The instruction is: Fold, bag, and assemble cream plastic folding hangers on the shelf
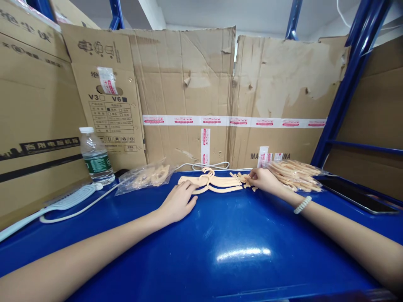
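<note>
Peach-coloured plastic hangers point(223, 181) lie loosely stacked in the middle of the blue table, their hooks toward the back. My left hand point(178, 202) rests at their left end, fingertips touching the hangers and thumb apart from the fingers. To the right is a small pile of peach plastic pieces point(244, 178), with a few loose bits at its front. Over this pile my right hand point(263, 179), wearing a pale beaded bracelet point(302, 205), has its thumb and fingers pinched together. Whatever sits between those fingertips is too small to make out.
A clear bag of peach parts point(149, 176) lies left, a fuller bag point(296, 174) right. Further left stand a water bottle point(97, 157) and a pale blue brush-shaped item point(74, 197). A dark tablet-like slab point(357, 193) lies at right. Cardboard point(185, 84) walls the back.
</note>
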`<state>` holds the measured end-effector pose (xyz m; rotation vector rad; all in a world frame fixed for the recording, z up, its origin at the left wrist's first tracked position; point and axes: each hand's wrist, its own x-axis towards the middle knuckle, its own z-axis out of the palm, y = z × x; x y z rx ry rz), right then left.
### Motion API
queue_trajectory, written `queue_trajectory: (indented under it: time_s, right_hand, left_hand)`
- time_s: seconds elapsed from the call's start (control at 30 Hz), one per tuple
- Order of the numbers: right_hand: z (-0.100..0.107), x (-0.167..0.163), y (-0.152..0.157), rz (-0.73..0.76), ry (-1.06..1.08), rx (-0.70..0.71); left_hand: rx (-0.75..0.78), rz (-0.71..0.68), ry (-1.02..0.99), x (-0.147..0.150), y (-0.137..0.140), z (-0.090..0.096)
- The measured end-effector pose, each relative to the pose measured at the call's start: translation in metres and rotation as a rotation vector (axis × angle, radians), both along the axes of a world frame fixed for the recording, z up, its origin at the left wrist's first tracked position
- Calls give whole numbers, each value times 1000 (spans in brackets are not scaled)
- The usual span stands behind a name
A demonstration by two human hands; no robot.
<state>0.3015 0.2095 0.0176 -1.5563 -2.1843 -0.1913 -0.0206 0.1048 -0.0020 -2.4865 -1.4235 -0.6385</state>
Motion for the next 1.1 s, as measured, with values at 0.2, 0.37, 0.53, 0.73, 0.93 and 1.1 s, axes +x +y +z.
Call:
queue_trajectory:
  time_s: [0.2, 0.37, 0.53, 0.73, 0.93, 1.1]
  right_hand:
    - [7, 5, 1, 43, 120, 25]
    - [19, 12, 0, 47, 276, 4]
    - [29, 7, -14, 188, 453, -186]
    - [31, -9, -32, 489, 952, -645]
    - [22, -18, -37, 585, 1110, -786]
    - [22, -19, -38, 600, 1110, -821]
  left_hand:
    - [-38, -74, -71, 0, 2, 0]
    - [-75, -121, -127, 1, 1, 0]
    - [-61, -184, -198, -1, 3, -2]
    - [-26, -223, -210, -1, 3, -2]
    - [-37, -230, -265, 2, 0, 3]
    - [-19, -227, -285, 3, 1, 5]
